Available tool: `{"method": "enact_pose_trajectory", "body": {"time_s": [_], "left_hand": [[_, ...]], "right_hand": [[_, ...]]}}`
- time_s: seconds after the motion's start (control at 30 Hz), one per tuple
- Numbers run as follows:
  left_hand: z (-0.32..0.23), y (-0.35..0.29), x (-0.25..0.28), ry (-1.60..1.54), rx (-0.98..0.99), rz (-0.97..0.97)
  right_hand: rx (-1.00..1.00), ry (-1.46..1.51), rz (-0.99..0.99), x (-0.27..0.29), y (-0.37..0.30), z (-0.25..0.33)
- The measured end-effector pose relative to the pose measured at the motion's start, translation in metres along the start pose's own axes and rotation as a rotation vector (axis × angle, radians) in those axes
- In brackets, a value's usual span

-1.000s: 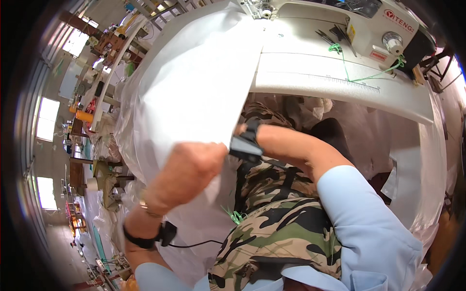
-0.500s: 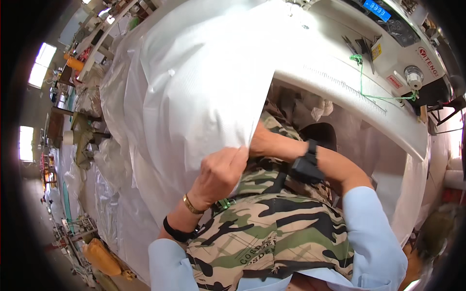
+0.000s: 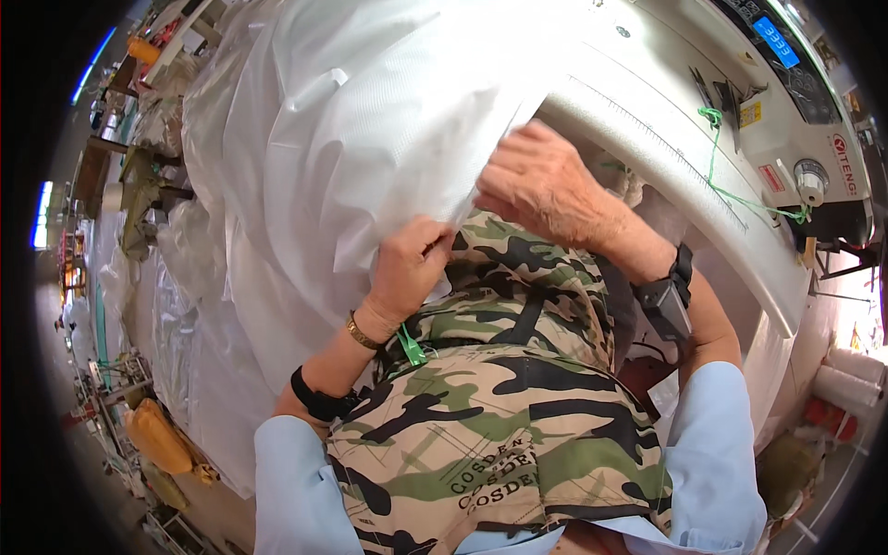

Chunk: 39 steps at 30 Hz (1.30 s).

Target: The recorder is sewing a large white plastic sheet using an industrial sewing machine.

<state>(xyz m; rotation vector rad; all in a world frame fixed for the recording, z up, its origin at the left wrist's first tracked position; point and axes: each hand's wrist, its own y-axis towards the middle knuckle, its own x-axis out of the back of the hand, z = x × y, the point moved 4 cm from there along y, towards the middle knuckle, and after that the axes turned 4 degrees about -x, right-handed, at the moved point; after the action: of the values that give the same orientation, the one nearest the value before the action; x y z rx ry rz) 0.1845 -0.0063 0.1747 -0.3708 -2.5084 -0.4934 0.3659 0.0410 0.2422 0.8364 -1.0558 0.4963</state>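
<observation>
A large white sheet of thin woven plastic-like fabric [image 3: 314,139] drapes over the work surface and hangs down toward my lap. My left hand [image 3: 407,268] is closed on its near edge, fingers curled tightly, just above my camouflage apron [image 3: 518,398]. Farther up the same edge, my right hand [image 3: 550,190] has its fingers bent together on the fabric; the fingertips are partly hidden. On the right stands a white sewing machine [image 3: 805,120], with a ruler-marked bed edge [image 3: 666,143] close to my right hand.
Small scissors [image 3: 700,88] and a green thread [image 3: 731,192] lie on the machine bed. More crumpled white sheeting [image 3: 194,250] is piled at the left. An orange-yellow bundle [image 3: 159,435] sits at the lower left. White rolls [image 3: 849,375] stand at the far right.
My right hand has come out from beneath the fabric and up onto its edge. My left hand has shifted slightly up, and the view has turned a little.
</observation>
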Motion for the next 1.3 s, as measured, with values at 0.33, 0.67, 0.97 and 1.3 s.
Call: {"method": "enact_pose_trajectory", "body": {"time_s": [0.33, 0.67, 0.97, 1.3], "left_hand": [[0.001, -0.015, 0.002, -0.738, 0.467, -0.150], [-0.008, 0.004, 0.010, -0.264, 0.143, -0.197], [-0.019, 0.016, 0.030, 0.007, -0.129, -0.269], [-0.017, 0.016, 0.035, -0.030, -0.083, -0.150]], "right_hand": [[-0.005, 0.037, -0.027, -0.019, 0.012, -0.021], [0.049, -0.018, 0.003, -0.009, 0.013, -0.017], [0.042, -0.052, 0.050, 0.002, 0.023, -0.041], [-0.017, -0.090, 0.051, 0.023, 0.027, -0.084]]}}
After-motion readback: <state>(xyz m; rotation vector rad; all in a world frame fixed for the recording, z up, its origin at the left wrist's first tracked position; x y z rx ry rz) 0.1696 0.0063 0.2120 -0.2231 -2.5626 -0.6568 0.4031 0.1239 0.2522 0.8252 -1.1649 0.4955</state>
